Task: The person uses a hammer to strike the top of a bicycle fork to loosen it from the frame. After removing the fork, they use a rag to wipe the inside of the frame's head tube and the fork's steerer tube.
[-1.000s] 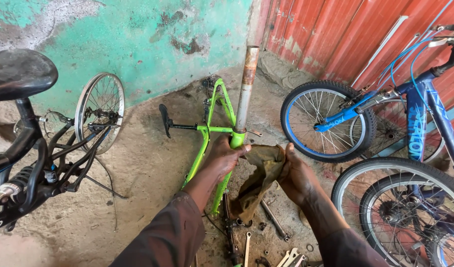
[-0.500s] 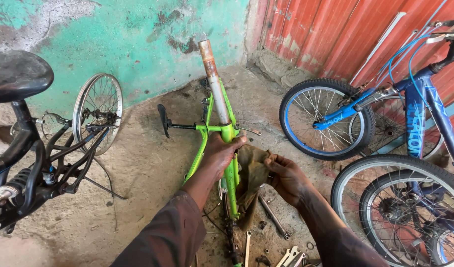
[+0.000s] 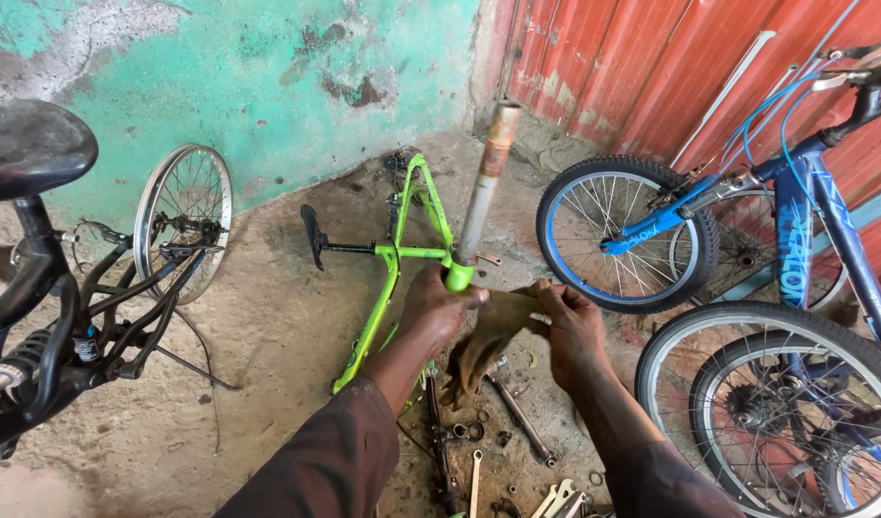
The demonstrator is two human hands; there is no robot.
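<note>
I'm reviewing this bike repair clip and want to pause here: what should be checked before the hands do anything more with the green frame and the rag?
1. Left hand has hold of the green frame at the joint below the tube: ok.
2. Right hand pinches the brown rag, which stretches between both hands: ok.
3. Rusty metal tube stands nearly upright in the frame, tilted slightly right: ok; how firmly it sits, cannot tell.
4. Ground under the hands holds loose wrenches and small parts: not ok, cluttered.
5. Blue bicycle's front wheel stands apart from the right hand: ok.
</note>
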